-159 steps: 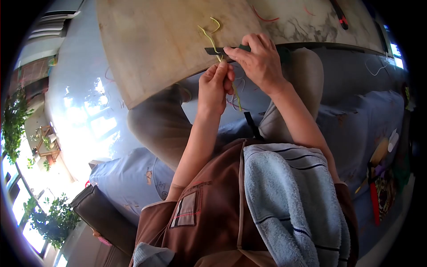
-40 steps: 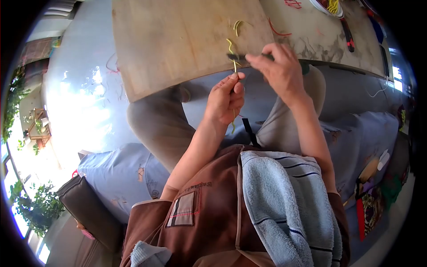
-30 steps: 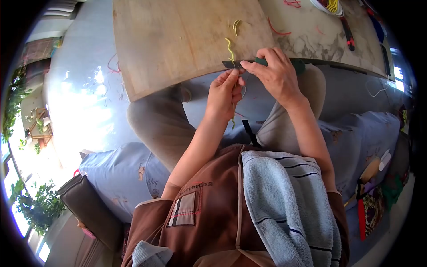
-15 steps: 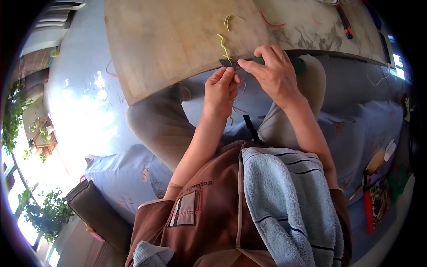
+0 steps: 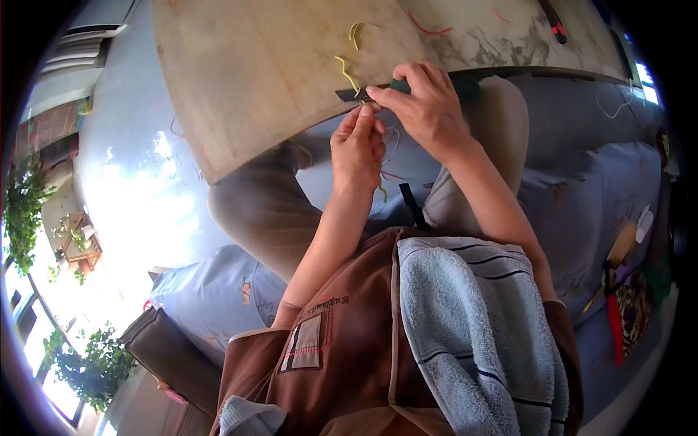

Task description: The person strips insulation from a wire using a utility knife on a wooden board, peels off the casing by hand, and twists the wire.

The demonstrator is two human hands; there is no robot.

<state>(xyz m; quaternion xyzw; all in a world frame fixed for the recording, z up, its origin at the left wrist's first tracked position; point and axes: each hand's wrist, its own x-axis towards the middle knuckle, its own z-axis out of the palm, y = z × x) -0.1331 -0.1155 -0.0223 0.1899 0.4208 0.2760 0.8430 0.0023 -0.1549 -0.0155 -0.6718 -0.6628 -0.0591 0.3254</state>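
My right hand is closed around the green handle of what looks like a knife. Its dark flat blade points left along the near edge of the wooden board, with my right thumb close to it. Just below the blade, my left hand pinches a thin yellow-green cord between thumb and fingertips. One yellow-green length lies on the board and reaches the blade. Another yellow-green end hangs beneath my left hand. Whether these are one piece is hidden by the fingers.
The wooden board spans my knees. On it lie a loose yellow-green strand and a red strand. A black-and-red tool lies far right. A light blue towel drapes over my brown apron.
The view has shifted slightly. The knife blade now reaches further left past my left fingertips, and my right hand has moved left with it. My left hand keeps its pinch.
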